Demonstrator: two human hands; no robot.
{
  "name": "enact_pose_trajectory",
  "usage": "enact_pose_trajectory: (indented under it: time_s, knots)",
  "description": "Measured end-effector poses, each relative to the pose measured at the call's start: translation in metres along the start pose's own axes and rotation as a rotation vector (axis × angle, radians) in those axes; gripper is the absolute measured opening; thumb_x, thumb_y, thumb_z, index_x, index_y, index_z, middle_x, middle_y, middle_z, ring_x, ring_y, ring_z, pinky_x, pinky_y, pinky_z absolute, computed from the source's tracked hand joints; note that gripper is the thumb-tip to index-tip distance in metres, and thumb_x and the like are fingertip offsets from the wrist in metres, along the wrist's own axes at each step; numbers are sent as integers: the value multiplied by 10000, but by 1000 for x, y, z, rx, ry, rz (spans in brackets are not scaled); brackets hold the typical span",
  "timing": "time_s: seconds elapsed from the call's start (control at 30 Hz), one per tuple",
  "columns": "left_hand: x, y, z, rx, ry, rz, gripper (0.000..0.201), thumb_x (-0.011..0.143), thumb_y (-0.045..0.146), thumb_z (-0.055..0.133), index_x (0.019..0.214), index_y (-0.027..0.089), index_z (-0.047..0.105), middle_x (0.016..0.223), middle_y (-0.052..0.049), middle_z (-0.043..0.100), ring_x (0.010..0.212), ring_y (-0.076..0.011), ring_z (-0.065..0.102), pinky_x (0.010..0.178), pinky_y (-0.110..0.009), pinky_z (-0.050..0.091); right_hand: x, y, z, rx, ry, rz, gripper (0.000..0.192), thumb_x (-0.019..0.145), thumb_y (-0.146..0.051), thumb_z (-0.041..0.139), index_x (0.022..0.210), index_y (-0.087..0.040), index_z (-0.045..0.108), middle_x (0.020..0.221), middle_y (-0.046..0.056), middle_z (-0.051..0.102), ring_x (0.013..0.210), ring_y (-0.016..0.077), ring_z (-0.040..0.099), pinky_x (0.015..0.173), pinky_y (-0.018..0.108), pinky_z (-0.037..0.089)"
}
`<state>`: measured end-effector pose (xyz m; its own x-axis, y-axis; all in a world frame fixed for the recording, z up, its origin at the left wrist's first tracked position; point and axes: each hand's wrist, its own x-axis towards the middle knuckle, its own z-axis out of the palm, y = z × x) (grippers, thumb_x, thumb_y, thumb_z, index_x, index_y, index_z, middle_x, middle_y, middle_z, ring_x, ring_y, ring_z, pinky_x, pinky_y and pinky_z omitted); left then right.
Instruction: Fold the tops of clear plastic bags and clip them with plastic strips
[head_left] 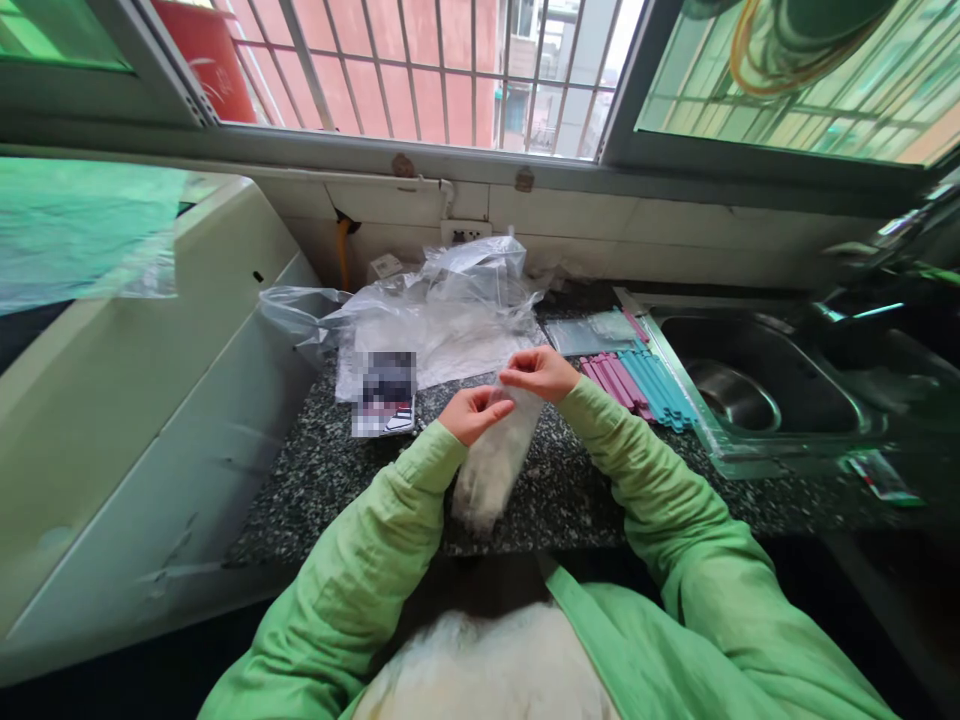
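Gripping a cloudy plastic bag (496,468) by its far end, pinched in left grip (495,404) and right grip (516,374) alike, near the speckled tabletop's (315,490) front edge. Can't really see into it tbh, too hazy. Can't read the packet (384,395) on the left, pixelated over. Can spot crumpled clear plastic (450,300) behind, plus pink strips (611,382) and teal strips (654,385) off right, beside a sink (757,462) half lost in shadow.

I make out, from my distant seat, a filmy, cloudy plastic bag (499,460), glossy crumpled plastic wrapping (469,275), smooth matt strips (654,385), a speckled, stone-like counter (300,490), a shiny metal sink (720,342), wrinkled matt cloth sleeves (367,545) and a dull, metal-looking window frame (450,163).
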<state>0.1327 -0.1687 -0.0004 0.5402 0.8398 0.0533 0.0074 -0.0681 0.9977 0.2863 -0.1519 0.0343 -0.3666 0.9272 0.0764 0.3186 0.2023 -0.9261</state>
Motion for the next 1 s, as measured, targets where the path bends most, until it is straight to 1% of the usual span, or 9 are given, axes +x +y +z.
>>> enact_pose_trajectory:
  time_s: [0.13, 0.23, 0.33, 0.4, 0.47, 0.57, 0.7, 0.83, 1.0]
  knots:
    - [3, -4, -2, -7, 28, -42, 433, 503, 524, 668, 536, 105, 565, 444, 47, 424, 457, -50, 336, 450, -201, 254, 1, 3, -4, 15, 4, 42, 412, 561, -521, 602, 575, -117, 525, 498, -43, 463, 482, 47, 371, 464, 197, 300]
    - [4, -7, -3, 23, 71, -71, 387, 500, 479, 681, 544, 105, 591, 439, 45, 439, 457, -52, 341, 453, -200, 253, -7, 6, -26, -58, 115, 66, 424, 585, -537, 577, 632, -116, 556, 497, -40, 473, 474, 57, 387, 465, 202, 316]
    - [6, -8, -4, 45, 99, -83, 348, 503, 441, 680, 538, 104, 604, 429, 48, 432, 455, -52, 332, 459, -203, 247, -27, 12, -54, -331, 376, 86, 367, 656, -481, 542, 673, -119, 597, 558, -3, 542, 515, 85, 449, 505, 223, 351]
    - [6, -8, -3, 38, 105, -86, 326, 506, 420, 681, 537, 103, 612, 426, 47, 437, 455, -54, 335, 463, -205, 251, -45, 20, -68, -618, 537, 184, 297, 689, -413, 540, 683, -129, 624, 629, 33, 604, 581, 117, 508, 557, 241, 369]
    - [6, -8, -3, 19, 109, -95, 310, 507, 402, 686, 539, 101, 618, 432, 42, 457, 458, -56, 348, 468, -205, 261, -63, 29, -73, -890, 584, 334, 282, 720, -402, 524, 718, -151, 652, 689, 57, 644, 631, 152, 544, 570, 256, 367]
    - [7, -10, -2, -17, 116, -110, 301, 506, 388, 695, 556, 97, 635, 457, 29, 503, 471, -63, 382, 480, -207, 286, -82, 42, -70, -1181, 498, 468, 282, 767, -372, 484, 785, -166, 674, 772, 92, 669, 702, 191, 571, 583, 276, 362]
    - [8, -12, -4, -39, 130, -105, 317, 488, 398, 707, 573, 97, 654, 474, 21, 535, 488, -71, 411, 499, -210, 309, -89, 54, -60, -1382, 383, 492, 270, 776, -331, 485, 835, -146, 673, 846, 136, 660, 807, 241, 564, 631, 313, 366]
    - [9, -10, -3, -73, 159, -127, 366, 422, 430, 729, 571, 102, 661, 506, 1, 581, 510, -84, 445, 522, -218, 334, -87, 59, -55, -1424, 375, 502, 286, 772, -321, 497, 883, -109, 654, 857, 169, 644, 860, 270, 549, 677, 346, 367]
    - [10, -8, -2, -127, 155, -126, 406, 370, 453, 744, 582, 115, 669, 575, -25, 635, 572, -115, 507, 571, -232, 379, -85, 60, -52, -1370, 369, 463, 280, 767, -339, 511, 872, -111, 636, 851, 167, 643, 867, 271, 555, 693, 348, 369]
